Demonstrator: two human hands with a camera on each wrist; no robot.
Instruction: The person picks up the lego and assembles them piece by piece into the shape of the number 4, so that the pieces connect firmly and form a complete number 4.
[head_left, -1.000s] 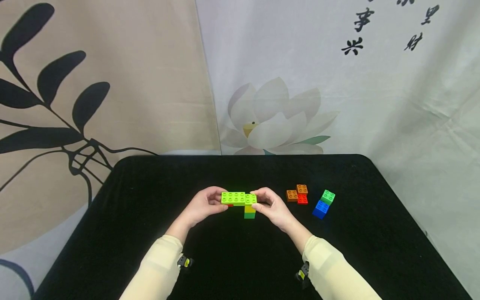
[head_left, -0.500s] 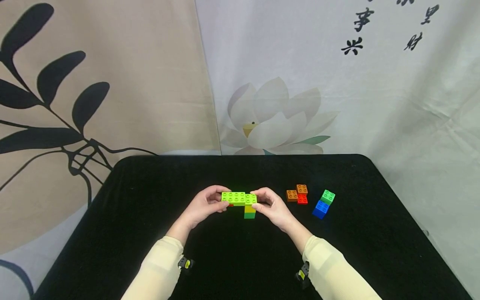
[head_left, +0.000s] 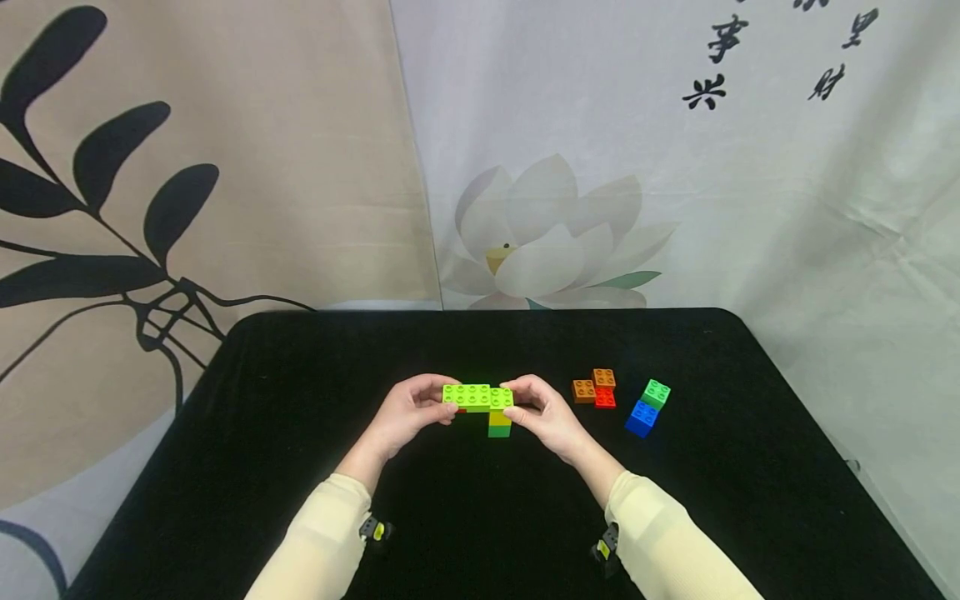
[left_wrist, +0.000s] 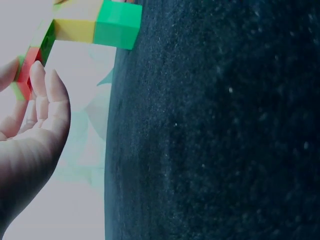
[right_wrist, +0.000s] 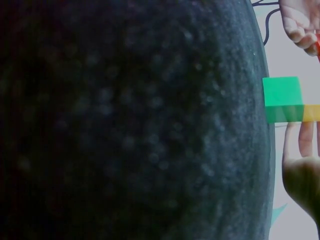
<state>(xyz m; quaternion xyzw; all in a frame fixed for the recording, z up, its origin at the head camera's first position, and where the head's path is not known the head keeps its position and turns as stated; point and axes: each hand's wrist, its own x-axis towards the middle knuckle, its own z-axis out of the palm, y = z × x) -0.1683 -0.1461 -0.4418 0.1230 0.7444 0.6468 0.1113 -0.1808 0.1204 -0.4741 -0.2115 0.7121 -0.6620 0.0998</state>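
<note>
Crosswise, left hand [head_left: 408,410] and right hand [head_left: 546,414] pinch the long brick build [head_left: 472,397]. Black table [head_left: 480,525] lies beneath their fingers, printed cloth [head_left: 540,92] beyond.

1. On the pale cloth [head_left: 780,208] hanging at the back, high up on the right, I see black brush-style Chinese characters.
2. I can read 事 [head_left: 726,38], with 兴 [head_left: 704,92] below it, slightly left.
3. Farther right stands 里 [head_left: 859,28], with 财 [head_left: 827,83] lower and to its left.
4. Above these, cut-off strokes [head_left: 811,4] show at the very top, too partial for me to read.
</note>
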